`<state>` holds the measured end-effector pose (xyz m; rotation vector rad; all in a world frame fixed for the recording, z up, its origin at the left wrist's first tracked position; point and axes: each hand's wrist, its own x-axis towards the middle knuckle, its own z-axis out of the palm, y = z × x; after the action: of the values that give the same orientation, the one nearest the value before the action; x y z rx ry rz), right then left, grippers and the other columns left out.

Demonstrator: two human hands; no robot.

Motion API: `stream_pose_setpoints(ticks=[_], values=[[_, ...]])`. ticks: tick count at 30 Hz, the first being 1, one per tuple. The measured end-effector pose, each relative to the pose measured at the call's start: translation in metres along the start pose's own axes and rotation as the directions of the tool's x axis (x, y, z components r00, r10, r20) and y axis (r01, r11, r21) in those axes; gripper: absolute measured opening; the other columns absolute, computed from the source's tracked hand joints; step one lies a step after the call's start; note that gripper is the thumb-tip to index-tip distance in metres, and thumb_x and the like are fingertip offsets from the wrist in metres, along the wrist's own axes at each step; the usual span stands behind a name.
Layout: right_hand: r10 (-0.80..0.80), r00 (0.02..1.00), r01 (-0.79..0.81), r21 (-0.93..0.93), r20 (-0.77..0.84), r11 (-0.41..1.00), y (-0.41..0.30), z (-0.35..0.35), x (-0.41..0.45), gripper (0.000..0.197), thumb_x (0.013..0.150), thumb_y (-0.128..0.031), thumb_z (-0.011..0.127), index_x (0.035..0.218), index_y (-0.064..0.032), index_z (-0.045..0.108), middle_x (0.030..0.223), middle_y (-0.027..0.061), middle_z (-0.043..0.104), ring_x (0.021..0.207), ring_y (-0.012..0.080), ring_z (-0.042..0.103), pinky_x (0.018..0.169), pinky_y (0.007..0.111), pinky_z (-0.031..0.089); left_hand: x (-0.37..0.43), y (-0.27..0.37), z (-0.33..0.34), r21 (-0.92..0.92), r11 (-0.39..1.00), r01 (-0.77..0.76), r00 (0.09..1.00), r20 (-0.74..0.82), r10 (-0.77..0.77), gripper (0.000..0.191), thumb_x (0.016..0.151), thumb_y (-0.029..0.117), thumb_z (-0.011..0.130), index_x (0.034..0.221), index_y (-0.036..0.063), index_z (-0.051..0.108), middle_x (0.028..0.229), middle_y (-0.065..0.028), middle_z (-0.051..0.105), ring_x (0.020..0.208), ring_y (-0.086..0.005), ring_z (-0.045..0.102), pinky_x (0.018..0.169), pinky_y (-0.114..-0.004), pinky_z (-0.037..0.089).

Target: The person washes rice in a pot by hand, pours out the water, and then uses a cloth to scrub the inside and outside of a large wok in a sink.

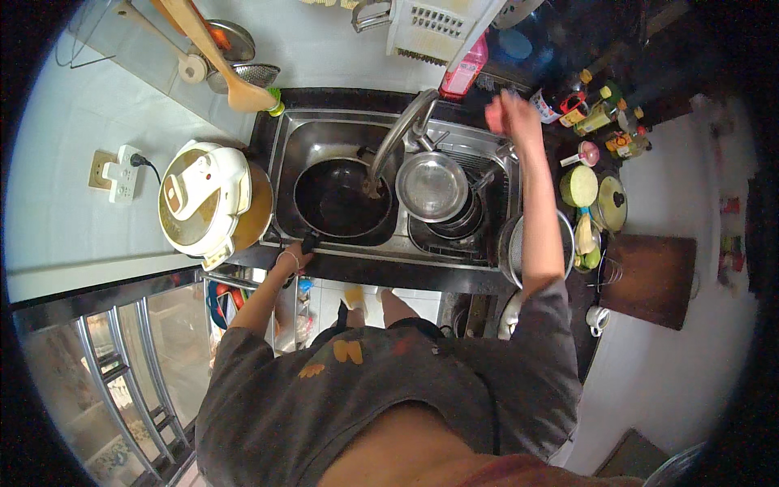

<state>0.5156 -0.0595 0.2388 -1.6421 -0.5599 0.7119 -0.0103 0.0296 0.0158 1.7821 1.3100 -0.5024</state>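
Observation:
A dark wok point(344, 204) sits in the left basin of the steel sink point(383, 242). My left hand point(296, 259) is at the sink's front edge, closed around the wok's black handle point(310, 242). The curved faucet point(395, 131) reaches over the wok, its spout end above the right side of it. My right hand point(517, 119) is raised behind the right basin, near a pink bottle point(465, 70). Motion blurs its fingers, and a reddish patch at their left side is unclear. A round metal bowl point(432, 185) rests over dark cookware point(459, 222) in the right basin.
A white-lidded electric cooker point(207, 195) stands left of the sink. Wooden utensils point(243, 91) and strainers hang at the back left. A metal colander point(517, 249) lies beneath my right forearm. Sauce bottles point(599, 115), cut vegetables point(578, 185) and a brown board point(648, 280) are at right.

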Motion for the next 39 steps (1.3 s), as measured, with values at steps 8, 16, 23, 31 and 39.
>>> stream_pose_setpoints(ticks=[8,16,23,31,39], values=[[0.195,0.961,-0.273,0.564,0.196,0.780,-0.081,0.025,0.192,0.019,0.085,-0.016,0.045,0.090,-0.0008,0.054,0.081,0.0153,0.060,0.067,0.0229,0.061,0.059,0.035,0.054,-0.007,0.026,0.000,-0.025,0.995,0.099,0.992,-0.078,-0.100,0.035,0.072,0.023,0.060,0.098,0.0001,0.051,0.079,-0.0208,0.059,0.065,-0.0284,0.061,0.055,-0.038,0.049],[0.267,0.927,-0.368,0.784,0.265,0.499,-0.082,0.042,0.172,0.015,0.080,-0.014,0.055,0.085,-0.0007,0.056,0.079,0.0120,0.061,0.069,0.0211,0.061,0.058,0.032,0.054,-0.003,-0.002,0.001,-0.115,0.993,0.031,0.999,-0.002,-0.032,0.034,0.071,0.020,0.060,0.095,-0.0025,0.051,0.077,-0.0219,0.059,0.060,-0.0303,0.060,0.054,-0.038,0.050],[0.277,0.938,-0.337,0.738,0.209,0.584,-0.059,0.040,0.192,0.014,0.078,-0.013,0.057,0.081,0.0001,0.055,0.074,0.0111,0.059,0.062,0.0188,0.059,0.057,0.029,0.054,0.002,0.004,0.002,0.152,0.988,0.002,1.000,0.011,-0.004,0.034,0.074,0.018,0.058,0.096,-0.0068,0.050,0.078,-0.0220,0.060,0.054,-0.0282,0.060,0.047,-0.036,0.050],[0.184,0.886,-0.435,0.623,0.426,0.650,-0.034,0.013,0.229,0.019,0.088,-0.009,0.036,0.090,0.0030,0.050,0.083,0.0136,0.057,0.069,0.0211,0.057,0.065,0.033,0.052,0.002,0.021,0.006,0.136,0.989,0.057,0.998,-0.016,-0.055,0.048,0.070,0.029,0.061,0.103,-0.0036,0.049,0.098,-0.0234,0.055,0.093,-0.0334,0.054,0.078,-0.039,0.044],[0.172,0.795,-0.591,0.680,0.582,0.434,-0.005,0.006,0.077,0.020,0.082,-0.004,0.044,0.099,0.0068,0.047,0.079,0.0104,0.057,0.065,0.0154,0.056,0.054,0.020,0.048,-0.023,0.017,-0.007,0.184,0.977,-0.105,0.984,-0.122,0.129,0.042,0.070,0.029,0.061,0.095,-0.0028,0.054,0.092,-0.0229,0.057,0.087,-0.0353,0.055,0.076,-0.040,0.045]])
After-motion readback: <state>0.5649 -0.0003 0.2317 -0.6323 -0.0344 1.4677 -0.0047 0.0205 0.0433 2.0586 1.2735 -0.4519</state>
